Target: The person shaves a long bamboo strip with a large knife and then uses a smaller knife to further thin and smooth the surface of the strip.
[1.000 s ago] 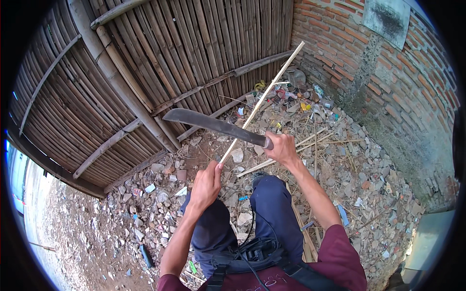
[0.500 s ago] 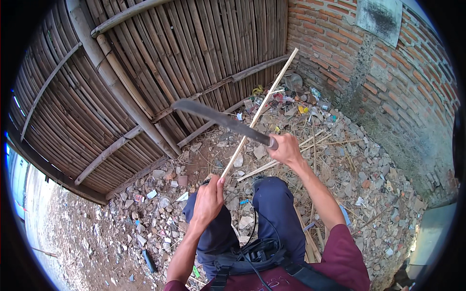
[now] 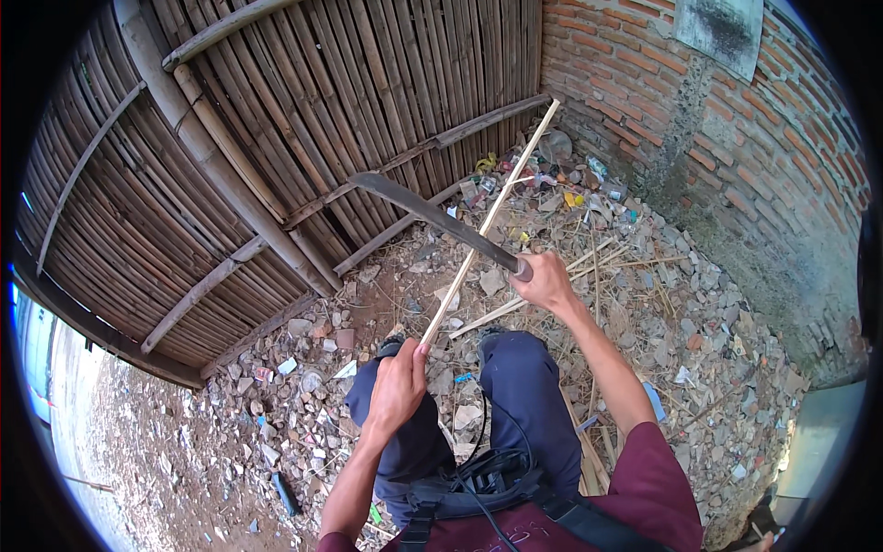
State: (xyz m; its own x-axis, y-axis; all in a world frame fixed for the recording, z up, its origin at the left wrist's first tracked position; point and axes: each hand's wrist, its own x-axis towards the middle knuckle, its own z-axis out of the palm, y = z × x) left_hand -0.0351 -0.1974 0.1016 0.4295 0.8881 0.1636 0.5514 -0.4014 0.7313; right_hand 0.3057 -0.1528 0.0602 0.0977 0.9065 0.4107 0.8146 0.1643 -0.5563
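My left hand [image 3: 397, 385] is closed round the near end of a long, pale bamboo strip [image 3: 451, 299], just over my left knee. The strip slants away to the upper right, and a thin sliver [image 3: 522, 178] sticks out from its side toward the far end. In my right hand [image 3: 546, 282], closed on the handle, is a machete [image 3: 418, 207] with a long dark blade. The blade points to the upper left and crosses the strip about midway. Whether its edge bites into the strip I cannot tell.
Bamboo slats form a wall [image 3: 368, 101] ahead and left, meeting a brick wall [image 3: 635, 92] at the right. Rubble and litter [image 3: 699, 350] cover the ground. More pale strips [image 3: 589, 267] lie beyond my knees, others [image 3: 589, 442] beside my right thigh. A dark cylinder [image 3: 285, 494] lies at lower left.
The machete blade, blurred before, is now sharp and has shifted slightly right, its tip nearer the strip. The strip's far end has dipped a little. Both hands keep their hold.
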